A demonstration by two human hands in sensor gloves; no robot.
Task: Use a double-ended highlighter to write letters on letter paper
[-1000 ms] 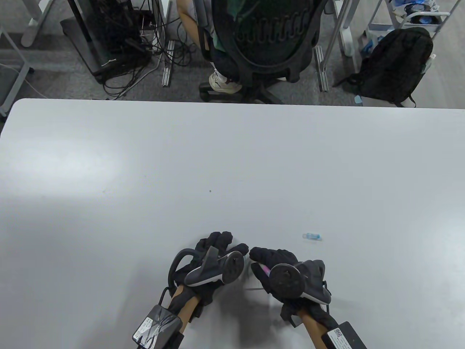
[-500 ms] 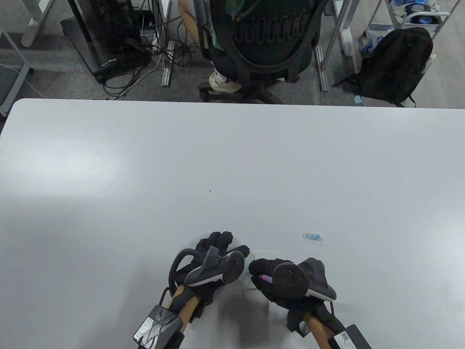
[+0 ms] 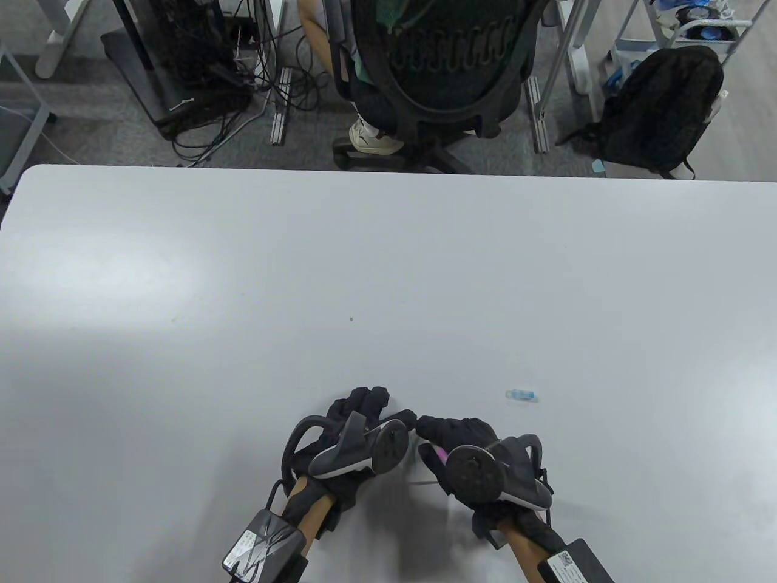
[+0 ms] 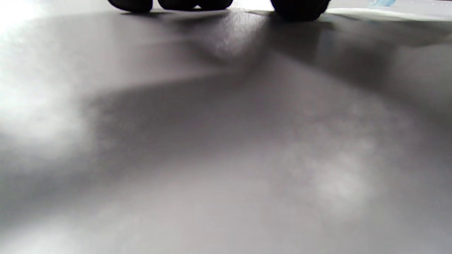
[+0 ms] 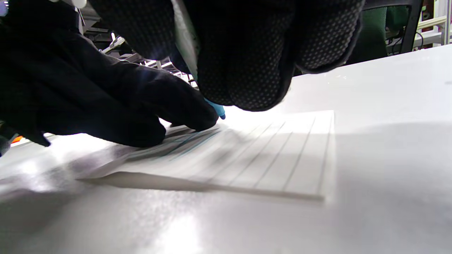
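No word, number or brand can be read in any view. The white labels on the wrist-mounted modules [image 3: 249,543] carry print and what looks like a square code, but it is too small to make out. The letter paper [image 5: 268,158] shows ruled lines and some blue-green strokes near the left hand's fingertips [image 5: 201,121], none legible as letters.
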